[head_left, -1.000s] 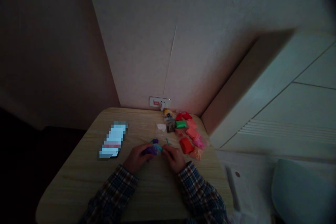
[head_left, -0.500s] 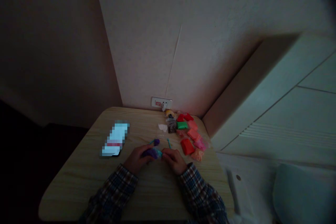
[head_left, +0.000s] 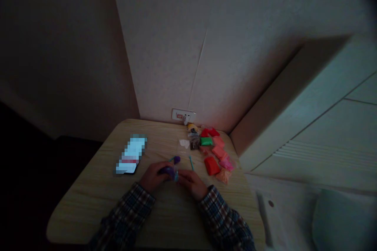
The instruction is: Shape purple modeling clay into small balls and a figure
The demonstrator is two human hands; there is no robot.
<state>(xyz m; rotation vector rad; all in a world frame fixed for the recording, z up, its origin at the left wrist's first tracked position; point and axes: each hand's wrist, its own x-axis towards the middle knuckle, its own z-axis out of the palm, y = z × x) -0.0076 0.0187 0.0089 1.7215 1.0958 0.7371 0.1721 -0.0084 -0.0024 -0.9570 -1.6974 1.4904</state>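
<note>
The left hand [head_left: 153,178] curls tightly round a purple packet [head_left: 167,171], probably steadying it for the right hand [head_left: 193,184], whose nearly closed fingers' hold I can't tell.

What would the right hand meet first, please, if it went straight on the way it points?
Likely the purple item in the left hand; whether the right hand touches it is unclear.

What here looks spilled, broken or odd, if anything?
Nothing looks clearly spilled or broken, though the light is dim. The phone on the left of the table looks odd: it appears mostly as coarse blocks. Whether the purple packet in the left hand is torn, I cannot tell.
</note>
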